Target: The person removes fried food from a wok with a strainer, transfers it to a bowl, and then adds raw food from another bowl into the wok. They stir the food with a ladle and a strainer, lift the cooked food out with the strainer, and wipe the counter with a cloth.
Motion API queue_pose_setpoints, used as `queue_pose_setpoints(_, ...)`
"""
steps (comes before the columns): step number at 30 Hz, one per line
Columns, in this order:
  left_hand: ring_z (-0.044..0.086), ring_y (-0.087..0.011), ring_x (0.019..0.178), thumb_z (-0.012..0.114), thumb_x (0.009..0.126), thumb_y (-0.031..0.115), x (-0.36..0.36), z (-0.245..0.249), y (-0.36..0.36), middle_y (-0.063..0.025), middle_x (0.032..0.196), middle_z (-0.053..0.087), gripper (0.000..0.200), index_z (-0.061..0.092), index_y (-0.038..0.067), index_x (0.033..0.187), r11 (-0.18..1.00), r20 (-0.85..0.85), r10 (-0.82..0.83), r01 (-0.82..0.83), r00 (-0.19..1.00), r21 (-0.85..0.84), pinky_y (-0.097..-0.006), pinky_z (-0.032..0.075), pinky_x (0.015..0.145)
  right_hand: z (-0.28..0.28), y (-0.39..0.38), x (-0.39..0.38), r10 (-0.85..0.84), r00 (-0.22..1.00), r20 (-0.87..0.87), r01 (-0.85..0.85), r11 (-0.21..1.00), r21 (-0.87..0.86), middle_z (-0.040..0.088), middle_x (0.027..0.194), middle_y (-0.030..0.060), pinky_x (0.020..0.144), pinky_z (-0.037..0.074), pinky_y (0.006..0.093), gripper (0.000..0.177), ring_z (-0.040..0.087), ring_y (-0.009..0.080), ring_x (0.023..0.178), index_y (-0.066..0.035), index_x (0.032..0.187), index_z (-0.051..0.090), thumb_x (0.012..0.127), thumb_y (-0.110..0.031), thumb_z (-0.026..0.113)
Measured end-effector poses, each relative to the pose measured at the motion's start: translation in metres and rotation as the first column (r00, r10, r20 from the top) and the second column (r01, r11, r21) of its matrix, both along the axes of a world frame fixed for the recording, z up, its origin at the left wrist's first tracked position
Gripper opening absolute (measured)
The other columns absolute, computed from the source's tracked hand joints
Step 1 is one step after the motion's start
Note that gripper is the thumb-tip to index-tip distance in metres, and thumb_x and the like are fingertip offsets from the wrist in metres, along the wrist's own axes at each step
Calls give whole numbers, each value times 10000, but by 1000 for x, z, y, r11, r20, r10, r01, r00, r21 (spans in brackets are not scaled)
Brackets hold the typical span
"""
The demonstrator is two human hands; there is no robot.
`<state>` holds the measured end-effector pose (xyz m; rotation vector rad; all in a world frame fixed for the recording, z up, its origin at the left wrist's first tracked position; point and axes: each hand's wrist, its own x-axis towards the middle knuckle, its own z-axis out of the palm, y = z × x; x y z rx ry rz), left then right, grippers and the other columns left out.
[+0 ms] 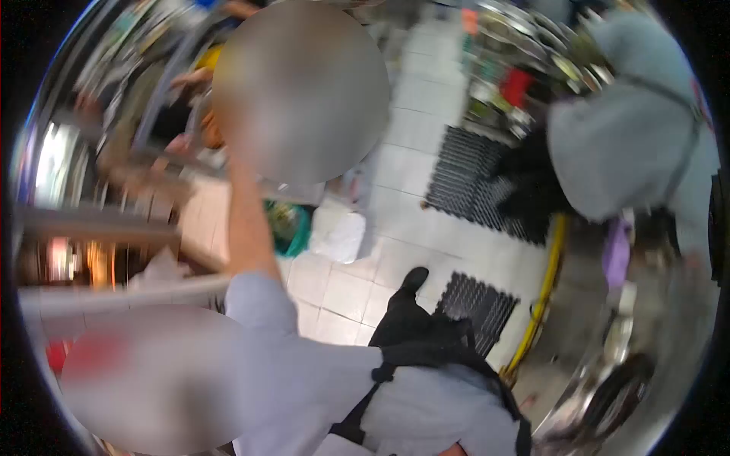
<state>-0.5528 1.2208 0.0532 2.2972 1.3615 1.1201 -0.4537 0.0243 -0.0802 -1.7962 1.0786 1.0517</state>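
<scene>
My left forearm (249, 216), below a grey short sleeve (261, 300), stretches forward and up. A large blurred patch covers its far end, so the fingers and anything in them are hidden. Below that patch, near the forearm, a green tub (295, 232) with greenish contents stands on the floor beside a white bag-like bundle (339, 234). Only a sliver of skin shows at the bottom edge, by my black apron strap; my right hand itself is out of sight.
A co-worker (616, 129) in grey stands at right, near a cluttered counter. Black slatted mats (475, 182) lie on white tiles (342, 292). A yellow pipe (538, 308) runs along the right-hand metal counter. Other people's hands (190, 78) show blurred at upper left.
</scene>
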Motion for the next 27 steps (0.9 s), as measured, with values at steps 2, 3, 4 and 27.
queue_pose_setpoints(2, 639, -293, 1021, 538, 927, 115, 4, 16, -2, -181, 1167, 635, 294, 593, 25, 1201, 994, -203, -105, 106, 974, -7, -410, 541, 848, -40, -41, -54, 791, 611, -14, -791, 611, -11, 635, 1146, 158, 917, 493, 410, 482, 610, 296, 1040, 2, 1225, 564, 904, -358, 560)
queue_pose_setpoints(3, 640, -289, 1018, 541, 926, 118, 15, 25, -10, -178, 1163, 636, 300, 590, 24, 1207, 985, -226, -171, 164, 959, -48, -405, 540, 847, -66, -57, -76, 997, 78, 26, -990, 80, -113, 638, 1165, 156, 930, 489, 413, 480, 611, 298, 1056, -5, 1234, 567, 907, -356, 555)
queue_pose_setpoints(4, 641, -285, 1014, 545, 925, 122, 30, 23, -7, -174, 1160, 637, 306, 587, 23, 1212, 966, -192, -252, 234, 949, -111, -399, 538, 846, -96, -80, -114, 989, -144, 25, -973, -137, -184, 640, 1184, 155, 943, 485, 416, 479, 612, 300, 1073, -11, 1243, 569, 910, -355, 550)
queue_pose_setpoints(27, 680, -230, 931, 627, 945, 208, 235, -13, -1059, -110, 1054, 662, 328, 570, -1, 1191, -534, 552, -832, -181, -61, -826, -362, 572, 776, 155, -463, -139, 79, 989, -126, -140, 219, -965, 606, 1265, 191, 918, 445, 599, 331, 610, 398, 1106, -81, 1204, 610, 883, -139, 552)
